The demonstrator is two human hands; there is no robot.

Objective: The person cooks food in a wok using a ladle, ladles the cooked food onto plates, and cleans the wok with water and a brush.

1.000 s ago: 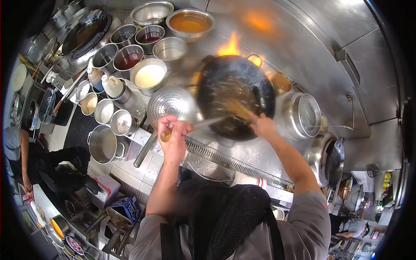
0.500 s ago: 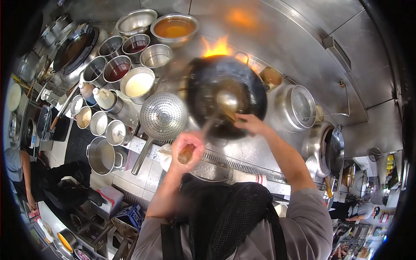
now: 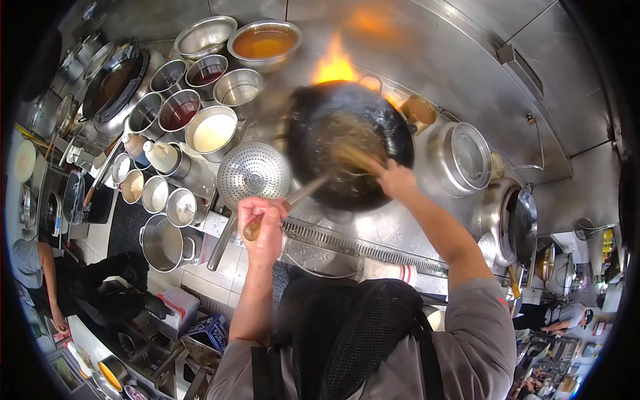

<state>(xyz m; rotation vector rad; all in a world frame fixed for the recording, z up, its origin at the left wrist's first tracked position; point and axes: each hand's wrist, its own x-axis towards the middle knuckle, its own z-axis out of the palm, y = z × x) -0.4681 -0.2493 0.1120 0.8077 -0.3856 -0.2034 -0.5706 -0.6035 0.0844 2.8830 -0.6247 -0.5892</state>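
My left hand (image 3: 264,223) is closed around the wooden end of a ladle (image 3: 308,190). The ladle's metal shaft slants up into a black wok (image 3: 395,137), where its bowl is blurred and partly hidden. My right hand (image 3: 397,180) reaches over the wok's near right side, gripping a tan bamboo wok brush (image 3: 360,160). Motion smears the brush's far end low inside the wok, close to the ladle. Thin murky liquid seems to lie on the wok's bottom. Flames (image 3: 335,65) rise behind the far rim.
Left of the wok, a perforated strainer (image 3: 253,175) lies near several steel pots of sauces and seasonings. A bowl of amber liquid (image 3: 265,43) stands behind. To the right is a lidded steel pot (image 3: 460,160). Other people (image 3: 87,280) are at far left and far right.
My left hand has drawn back left with the ladle, whose bowl no longer shows clearly. My right hand has moved up and slightly right with the brush. The flames have grown taller.
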